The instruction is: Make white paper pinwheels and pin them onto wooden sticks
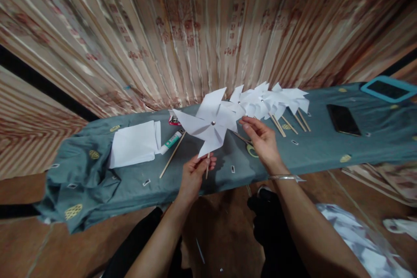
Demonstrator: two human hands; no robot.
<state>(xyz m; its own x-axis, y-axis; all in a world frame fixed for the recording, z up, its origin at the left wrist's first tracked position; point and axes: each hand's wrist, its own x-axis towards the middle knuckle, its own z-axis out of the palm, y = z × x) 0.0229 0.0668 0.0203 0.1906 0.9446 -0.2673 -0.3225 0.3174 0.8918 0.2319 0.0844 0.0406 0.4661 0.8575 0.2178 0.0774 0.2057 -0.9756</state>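
My left hand point(193, 176) is closed around the thin wooden stick of a white paper pinwheel point(208, 115), held upright above the cloth with a round metal pin at its centre. To the right of the blades is my right hand point(263, 142), its fingers loosely apart at the edge of the nearest blade; whether they touch it I cannot tell. Behind that hand, several white pinwheels point(260, 99) lie in an overlapping row, sticks towards me. Scissors with a green handle point(252, 150) lie beside my right hand, partly hidden by it.
Left on the green cloth-covered table point(221, 182) are stacked white paper point(132, 144), a glue stick point(172, 140), a loose wooden stick point(171, 159) and a small red box point(174, 120). Right: a dark phone point(343, 119) and a blue-framed tablet point(391, 89). A curtain point(195, 30) hangs behind.
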